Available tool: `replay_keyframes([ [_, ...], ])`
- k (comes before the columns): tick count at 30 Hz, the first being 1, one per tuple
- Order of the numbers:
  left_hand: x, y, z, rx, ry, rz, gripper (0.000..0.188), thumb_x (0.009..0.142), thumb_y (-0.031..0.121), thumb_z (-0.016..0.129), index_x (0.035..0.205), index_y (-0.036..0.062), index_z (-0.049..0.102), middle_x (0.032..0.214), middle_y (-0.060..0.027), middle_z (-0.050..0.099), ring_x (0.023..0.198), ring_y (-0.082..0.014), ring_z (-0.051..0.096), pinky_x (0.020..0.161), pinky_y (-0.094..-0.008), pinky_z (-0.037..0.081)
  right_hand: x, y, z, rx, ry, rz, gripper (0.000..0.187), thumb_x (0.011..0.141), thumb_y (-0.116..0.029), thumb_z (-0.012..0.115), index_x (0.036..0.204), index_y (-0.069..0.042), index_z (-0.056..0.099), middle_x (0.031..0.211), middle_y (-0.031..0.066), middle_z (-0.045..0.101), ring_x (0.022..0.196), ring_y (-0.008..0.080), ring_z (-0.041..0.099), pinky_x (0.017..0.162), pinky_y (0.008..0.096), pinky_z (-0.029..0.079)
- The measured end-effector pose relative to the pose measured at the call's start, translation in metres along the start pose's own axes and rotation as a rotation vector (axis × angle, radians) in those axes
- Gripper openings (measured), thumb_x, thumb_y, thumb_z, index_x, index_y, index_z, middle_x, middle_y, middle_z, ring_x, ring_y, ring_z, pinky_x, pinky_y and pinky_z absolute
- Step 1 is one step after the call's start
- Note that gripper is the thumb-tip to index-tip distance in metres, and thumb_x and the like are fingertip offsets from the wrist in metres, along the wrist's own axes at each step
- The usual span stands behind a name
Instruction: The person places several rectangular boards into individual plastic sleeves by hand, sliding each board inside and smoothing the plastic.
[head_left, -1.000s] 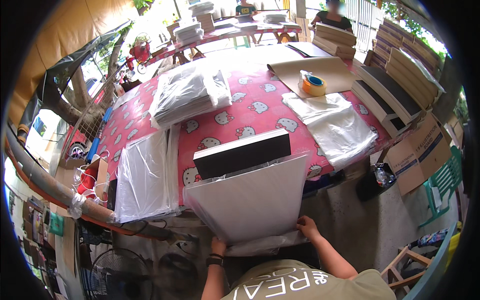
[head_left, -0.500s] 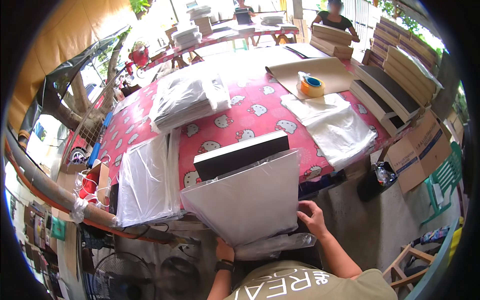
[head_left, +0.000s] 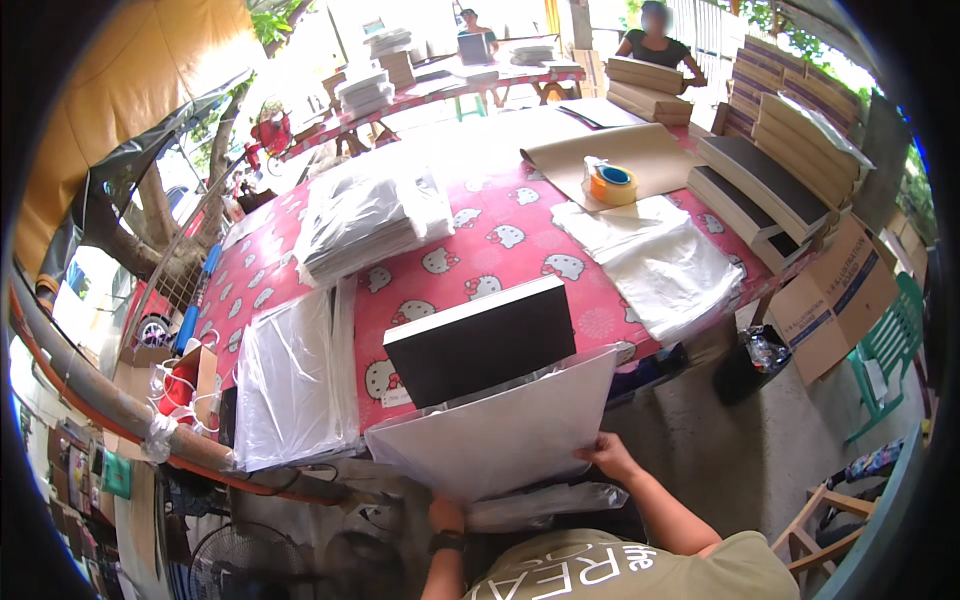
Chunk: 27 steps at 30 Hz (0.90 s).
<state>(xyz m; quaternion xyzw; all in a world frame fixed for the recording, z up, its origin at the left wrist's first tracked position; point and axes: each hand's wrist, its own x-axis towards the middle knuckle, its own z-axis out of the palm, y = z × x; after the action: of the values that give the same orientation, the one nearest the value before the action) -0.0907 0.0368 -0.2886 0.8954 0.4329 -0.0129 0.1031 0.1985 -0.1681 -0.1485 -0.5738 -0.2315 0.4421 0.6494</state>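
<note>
A large white board in a clear plastic bag leans at the table's near edge, tilted toward me. My right hand is closed on its right edge, thumb on the near face. At the lower left edge of the bag, my left hand is closed on it, its fingers partly hidden and a little blurred. The bag's loose end hangs crumpled between my forearms. Just behind the bagged board, a thick stack of boards with a black face and pale edge stands tilted on the table.
The pink patterned tablecloth carries plastic-bagged stacks, clear bags, brown paper, tape rolls and black-topped board stacks. A metal pipe runs along the left, above a fan. Two people are farther back.
The bagged board has tipped lower toward me, and more of the black face behind it shows. My right hand has closed on its right edge; my left hand has shifted slightly down.
</note>
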Motion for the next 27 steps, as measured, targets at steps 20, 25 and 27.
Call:
replay_keyframes([
  [20,0.006,0.13,-0.206,-2.322,-0.263,0.143,0.035,0.071,0.021,0.068,0.097,0.0071,0.047,0.078,0.0004,0.048,0.072,-0.0119,0.046,0.063,-0.0272,0.039,0.016,-0.125,0.085,0.466,-0.026,-0.396,0.028,0.078,-0.009,0.059,0.104,-0.002,0.051,0.101,0.0054,0.057,0.094,0.0125,0.051,0.086,0.0286,0.037],
  [25,0.004,0.152,-0.254,-2.176,0.64,-0.037,0.047,0.074,0.019,0.065,0.112,0.0039,0.042,0.098,-0.0059,0.051,0.093,-0.0207,0.049,0.08,-0.0342,0.04,0.019,-0.114,0.108,0.237,-0.082,-0.378,0.022,0.077,-0.003,0.059,0.098,-0.002,0.052,0.093,0.0038,0.059,0.086,0.0096,0.053,0.078,0.0248,0.042],
  [27,0.006,0.148,-0.27,-2.089,0.802,-0.096,0.048,0.074,0.017,0.065,0.113,0.0007,0.04,0.101,-0.0074,0.051,0.094,-0.0207,0.048,0.08,-0.0332,0.04,0.017,-0.1,0.114,0.076,-0.162,-0.282,0.02,0.077,-0.003,0.059,0.096,-0.002,0.053,0.088,0.0035,0.059,0.082,0.0098,0.055,0.074,0.0258,0.044],
])
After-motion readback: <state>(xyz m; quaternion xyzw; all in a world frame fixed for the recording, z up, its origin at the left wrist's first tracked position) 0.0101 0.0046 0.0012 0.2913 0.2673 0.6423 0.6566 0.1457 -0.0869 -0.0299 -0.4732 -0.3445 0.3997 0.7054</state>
